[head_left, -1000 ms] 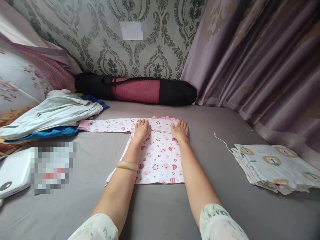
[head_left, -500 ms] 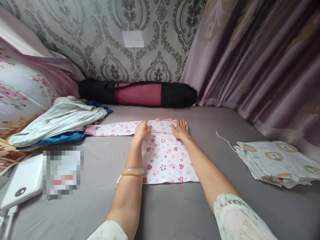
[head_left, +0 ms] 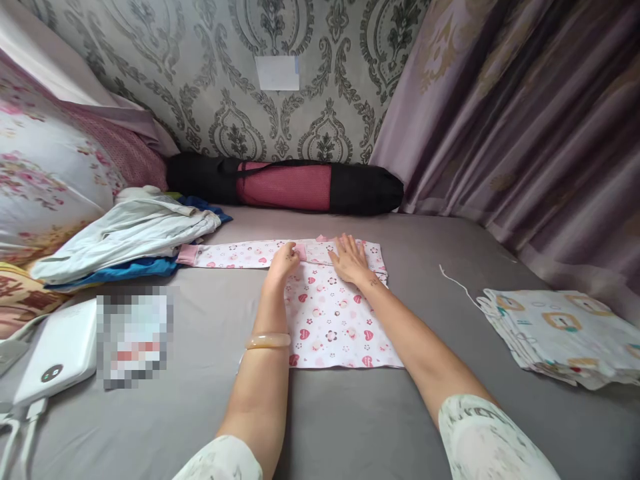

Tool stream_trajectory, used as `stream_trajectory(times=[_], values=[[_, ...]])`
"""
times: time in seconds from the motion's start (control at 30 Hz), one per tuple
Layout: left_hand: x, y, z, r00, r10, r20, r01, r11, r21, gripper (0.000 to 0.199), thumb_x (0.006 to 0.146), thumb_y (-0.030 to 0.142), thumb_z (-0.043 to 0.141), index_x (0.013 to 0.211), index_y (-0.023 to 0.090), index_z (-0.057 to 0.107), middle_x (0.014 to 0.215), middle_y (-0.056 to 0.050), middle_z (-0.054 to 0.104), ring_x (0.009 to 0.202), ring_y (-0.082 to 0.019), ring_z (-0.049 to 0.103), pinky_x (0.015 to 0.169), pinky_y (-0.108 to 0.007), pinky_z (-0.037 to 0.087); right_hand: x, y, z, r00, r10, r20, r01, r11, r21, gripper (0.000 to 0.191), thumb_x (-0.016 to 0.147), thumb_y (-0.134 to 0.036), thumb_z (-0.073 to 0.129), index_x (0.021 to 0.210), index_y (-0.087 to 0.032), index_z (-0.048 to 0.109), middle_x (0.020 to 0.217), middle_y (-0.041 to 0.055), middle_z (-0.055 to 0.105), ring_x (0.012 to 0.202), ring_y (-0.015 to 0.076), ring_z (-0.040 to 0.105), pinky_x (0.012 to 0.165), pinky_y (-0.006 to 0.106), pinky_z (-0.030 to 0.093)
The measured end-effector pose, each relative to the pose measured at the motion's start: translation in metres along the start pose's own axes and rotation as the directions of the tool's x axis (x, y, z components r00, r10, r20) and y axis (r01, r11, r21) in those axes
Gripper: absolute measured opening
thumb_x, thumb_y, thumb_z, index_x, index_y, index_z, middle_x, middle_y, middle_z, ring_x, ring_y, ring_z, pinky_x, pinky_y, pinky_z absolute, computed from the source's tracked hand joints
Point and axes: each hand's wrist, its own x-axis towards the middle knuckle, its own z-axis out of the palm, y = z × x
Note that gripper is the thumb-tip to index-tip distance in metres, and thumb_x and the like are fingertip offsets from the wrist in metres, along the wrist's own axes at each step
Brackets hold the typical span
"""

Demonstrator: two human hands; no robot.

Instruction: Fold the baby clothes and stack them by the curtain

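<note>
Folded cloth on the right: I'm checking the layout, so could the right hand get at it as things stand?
Probably yes: the right hand lies spread on the printed garment, and beyond its edge only grey sheet and a thin white cord lie before the folded cloth.

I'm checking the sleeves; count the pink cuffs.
2: one cuff ending the outstretched sleeve, near the blue cloth; another cuff beside the left hand, which may hide part of it.

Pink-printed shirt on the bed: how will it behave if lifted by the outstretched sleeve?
Probably floppy: the shirt lies flat, with thin edges. Likely light for its spread, since it looks like thin cloth. The folded sleeve would probably swing loose, as no fastening shows holding it across the chest.
</note>
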Motion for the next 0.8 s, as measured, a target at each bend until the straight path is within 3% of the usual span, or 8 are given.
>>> stream_trajectory(times=[0.13, 0.43, 0.5, 0.63, 0.7, 0.8], values=[[0.0, 0.0, 0.001, 1.0, -0.003, 0.011, 0.003, 0.997, 0.077, 0.04, 0.093, 0.02, 0.043, 0.13, 0.014, 0.056, 0.122, -0.013, 0.066, 0.113, -0.022, 0.061, 0.091, -0.028, 0.044, 0.0, -0.013, 0.008, 0.996, -0.016, 0.083, 0.011, 0.998, 0.055, 0.063, 0.101, -0.049, 0.015, 0.156, -0.02, 0.019, 0.164, 0.0096, 0.008, 0.15, 0.0267, 0.001, 0.118, 0.053, 0.003], [0.002, -0.004, 0.004, 1.0, 0.003, 0.002, -0.003, 0.995, 0.096, 0.04, 0.093, 0.02, 0.043, 0.131, 0.014, 0.056, 0.123, -0.013, 0.066, 0.114, -0.022, 0.061, 0.092, -0.027, 0.044, 0.005, -0.014, 0.0, 0.987, 0.019, 0.157, -0.029, 0.998, 0.059, 0.062, 0.101, -0.045, 0.021, 0.156, -0.017, 0.02, 0.163, 0.0125, 0.009, 0.15, 0.0292, 0.003, 0.117, 0.056, 0.005], [0.004, -0.005, 0.004, 1.0, 0.007, 0.0, -0.007, 0.996, 0.089, 0.041, 0.093, 0.019, 0.042, 0.13, 0.014, 0.057, 0.122, -0.013, 0.067, 0.113, -0.022, 0.061, 0.092, -0.028, 0.045, 0.004, -0.022, -0.002, 0.992, 0.013, 0.122, -0.019, 0.999, 0.042, 0.06, 0.101, -0.04, 0.025, 0.155, -0.014, 0.023, 0.163, 0.0145, 0.009, 0.15, 0.029, 0.004, 0.117, 0.055, 0.004], [0.006, -0.006, 0.004, 1.0, -0.004, -0.009, 0.005, 0.997, 0.075, 0.044, 0.088, 0.013, 0.044, 0.131, 0.013, 0.057, 0.127, -0.013, 0.065, 0.119, -0.023, 0.059, 0.097, -0.03, 0.044, 0.002, -0.05, 0.0, 0.981, -0.193, -0.007, 0.193, 0.981, 0.033, 0.059, 0.1, -0.036, 0.025, 0.154, -0.012, 0.027, 0.163, 0.0123, 0.011, 0.15, 0.0243, 0.006, 0.119, 0.047, 0.001], [0.008, -0.006, 0.004, 1.0, -0.011, -0.01, 0.011, 0.998, 0.059, 0.051, 0.082, 0.006, 0.046, 0.132, 0.012, 0.056, 0.131, -0.014, 0.063, 0.123, -0.022, 0.057, 0.1, -0.029, 0.043, 0.003, -0.064, 0.005, 0.957, -0.29, 0.021, 0.289, 0.956, 0.054, 0.06, 0.101, -0.038, 0.021, 0.155, -0.012, 0.025, 0.163, 0.01, 0.013, 0.15, 0.0229, 0.008, 0.12, 0.045, 0.002], [0.008, -0.007, 0.002, 0.999, -0.017, -0.027, 0.018, 1.0, 0.017, 0.058, 0.076, 0.001, 0.046, 0.132, 0.011, 0.056, 0.135, -0.014, 0.06, 0.126, -0.021, 0.055, 0.104, -0.028, 0.041, 0.006, -0.076, 0.016, 0.94, -0.327, 0.095, 0.32, 0.944, 0.084, 0.063, 0.101, -0.04, 0.017, 0.155, -0.01, 0.021, 0.163, 0.008, 0.014, 0.15, 0.0223, 0.01, 0.12, 0.045, 0.006]])
